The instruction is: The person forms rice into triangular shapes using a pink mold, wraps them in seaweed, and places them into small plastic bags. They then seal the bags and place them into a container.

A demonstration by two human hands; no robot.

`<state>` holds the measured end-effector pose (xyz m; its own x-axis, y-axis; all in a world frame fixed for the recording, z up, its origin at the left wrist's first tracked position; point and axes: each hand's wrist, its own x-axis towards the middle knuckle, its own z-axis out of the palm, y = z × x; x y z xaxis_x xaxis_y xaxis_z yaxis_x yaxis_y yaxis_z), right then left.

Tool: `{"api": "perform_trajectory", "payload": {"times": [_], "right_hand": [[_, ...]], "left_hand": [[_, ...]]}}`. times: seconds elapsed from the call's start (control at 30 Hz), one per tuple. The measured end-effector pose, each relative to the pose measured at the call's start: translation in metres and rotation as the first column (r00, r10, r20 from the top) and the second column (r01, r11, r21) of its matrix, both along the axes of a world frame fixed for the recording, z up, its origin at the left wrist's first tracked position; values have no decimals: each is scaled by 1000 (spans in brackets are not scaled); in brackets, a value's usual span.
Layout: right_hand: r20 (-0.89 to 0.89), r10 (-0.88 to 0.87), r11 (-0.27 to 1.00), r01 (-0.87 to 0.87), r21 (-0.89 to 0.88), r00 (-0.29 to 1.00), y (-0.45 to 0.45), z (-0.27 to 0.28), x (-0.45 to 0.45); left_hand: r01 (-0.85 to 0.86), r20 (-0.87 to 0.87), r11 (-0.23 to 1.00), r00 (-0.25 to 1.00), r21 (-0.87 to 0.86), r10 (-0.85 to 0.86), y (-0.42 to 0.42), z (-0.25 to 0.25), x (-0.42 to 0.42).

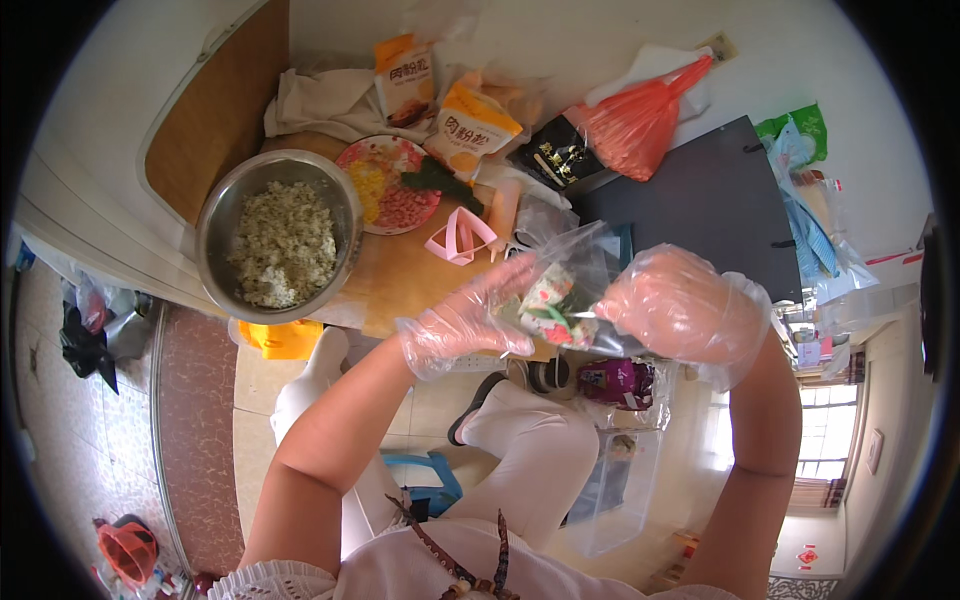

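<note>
A clear plastic bag (574, 259) with rice balls (555, 300) inside is between my hands, over the table's right part. My left hand (469, 315), in a clear disposable glove, has its fingers spread along the bag's left side. Also gloved, my right hand (667, 307) is closed on the bag's right side. Farther left are a pink triangular mould (460, 236), a plate (386, 142) of corn, diced pink meat and a dark green item, and a steel bowl (217, 277) of seasoned rice (285, 244).
Behind stand packets of pork floss (472, 131), a black packet (559, 154) and a red plastic bag (637, 120). A dark flat panel (697, 214) lies at the right. Below the table edge are a purple packet (619, 382), a clear bin (615, 502) and a blue stool (435, 472).
</note>
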<state>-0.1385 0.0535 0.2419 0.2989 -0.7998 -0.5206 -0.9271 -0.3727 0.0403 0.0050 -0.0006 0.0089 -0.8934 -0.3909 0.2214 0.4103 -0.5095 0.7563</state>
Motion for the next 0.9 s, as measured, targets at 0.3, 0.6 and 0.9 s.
{"api": "perform_trajectory", "payload": {"times": [0.3,0.6,0.9], "right_hand": [[291,-247,965,263,-17,924,16,9,-15],[948,-10,403,866,296,-319,81,-176,-44],[836,274,293,869,399,-476,55,-219,-32]], "left_hand": [[164,261,986,953,-31,-150,5,1,-9],[-163,188,984,971,71,148,9,0,-26],[-197,356,980,918,25,176,11,-15,-44]]}}
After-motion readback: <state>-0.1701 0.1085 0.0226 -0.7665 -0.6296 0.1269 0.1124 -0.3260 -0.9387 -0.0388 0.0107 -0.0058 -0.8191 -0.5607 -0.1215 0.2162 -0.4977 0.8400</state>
